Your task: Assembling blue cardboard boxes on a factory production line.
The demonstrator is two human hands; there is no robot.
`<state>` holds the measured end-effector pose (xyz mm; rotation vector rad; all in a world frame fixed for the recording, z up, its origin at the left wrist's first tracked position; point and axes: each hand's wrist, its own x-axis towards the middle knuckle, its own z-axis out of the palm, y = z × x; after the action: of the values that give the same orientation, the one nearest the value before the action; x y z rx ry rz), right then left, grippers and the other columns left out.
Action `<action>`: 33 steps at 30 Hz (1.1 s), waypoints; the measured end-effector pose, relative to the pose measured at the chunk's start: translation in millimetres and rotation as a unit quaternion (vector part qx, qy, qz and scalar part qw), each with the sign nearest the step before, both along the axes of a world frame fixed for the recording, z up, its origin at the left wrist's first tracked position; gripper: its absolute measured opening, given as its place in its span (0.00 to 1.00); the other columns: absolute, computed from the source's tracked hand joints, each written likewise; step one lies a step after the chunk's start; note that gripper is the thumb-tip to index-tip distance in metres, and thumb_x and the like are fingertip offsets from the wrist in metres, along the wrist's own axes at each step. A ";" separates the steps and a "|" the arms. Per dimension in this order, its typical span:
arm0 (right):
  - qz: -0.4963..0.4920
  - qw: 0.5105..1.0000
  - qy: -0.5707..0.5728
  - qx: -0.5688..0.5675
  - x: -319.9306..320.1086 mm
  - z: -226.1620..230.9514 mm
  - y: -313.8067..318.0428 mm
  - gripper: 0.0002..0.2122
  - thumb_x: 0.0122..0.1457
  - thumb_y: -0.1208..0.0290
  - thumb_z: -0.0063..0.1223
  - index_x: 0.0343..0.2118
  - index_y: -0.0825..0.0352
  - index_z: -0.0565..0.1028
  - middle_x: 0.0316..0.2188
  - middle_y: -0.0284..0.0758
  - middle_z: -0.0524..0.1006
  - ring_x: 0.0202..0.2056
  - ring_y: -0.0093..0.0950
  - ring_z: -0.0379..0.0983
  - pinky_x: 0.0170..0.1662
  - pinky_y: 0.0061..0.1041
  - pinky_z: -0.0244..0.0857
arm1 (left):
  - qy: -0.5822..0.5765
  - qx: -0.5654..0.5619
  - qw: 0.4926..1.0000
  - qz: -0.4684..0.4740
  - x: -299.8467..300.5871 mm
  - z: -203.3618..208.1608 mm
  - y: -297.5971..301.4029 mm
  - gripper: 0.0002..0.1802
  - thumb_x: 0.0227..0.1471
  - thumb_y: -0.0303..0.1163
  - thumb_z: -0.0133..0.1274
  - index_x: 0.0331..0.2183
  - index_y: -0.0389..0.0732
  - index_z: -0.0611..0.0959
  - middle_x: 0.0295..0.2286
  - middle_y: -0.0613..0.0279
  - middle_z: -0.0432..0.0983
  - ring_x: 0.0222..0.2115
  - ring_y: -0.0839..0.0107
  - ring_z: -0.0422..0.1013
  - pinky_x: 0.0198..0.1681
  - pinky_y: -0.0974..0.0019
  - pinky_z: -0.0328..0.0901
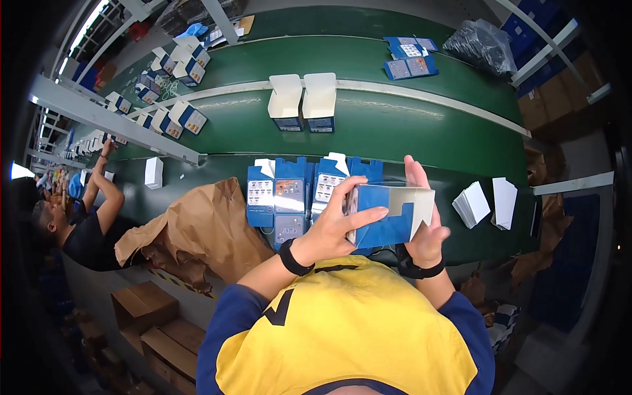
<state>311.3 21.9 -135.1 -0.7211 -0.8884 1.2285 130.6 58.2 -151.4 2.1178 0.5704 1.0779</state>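
Observation:
In front of my chest is a blue and white carton (374,229), partly folded into shape, with its white inner flaps at the right end. My left hand (331,224) grips its left end, thumb and fingers spread around the sides. Against the right end lies my right hand (424,245), its fingers stretched upward and its thumb apart; the carton hides part of the palm. Just beyond lie flat, unfolded blue cartons (288,197) with printed panels, in overlapping stacks on the green bench.
Two open-topped cartons (304,108) stand on the green conveyor (395,125). White paper stacks (472,205) lie at right. Crumpled brown paper (204,217) sits at left, near a metal post (118,118). More cartons (187,117) stand far left, where another person (89,217) reaches in.

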 end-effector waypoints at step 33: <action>0.048 0.903 -0.427 0.009 12.5 9.9 5.1 0.23 0.41 0.68 0.64 0.43 0.65 0.73 0.41 0.39 0.75 0.41 0.34 0.74 0.45 0.27 0.66 | 0.085 -0.017 0.994 -0.068 -8.2 22.1 8.9 0.49 0.28 0.44 0.69 0.52 0.51 0.61 0.50 0.49 0.54 0.51 0.48 0.57 0.57 0.42 0.43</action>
<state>323.8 27.0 -125.3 -1.2491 -1.6645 0.9654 122.4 67.1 -129.3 2.1985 0.5122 0.8126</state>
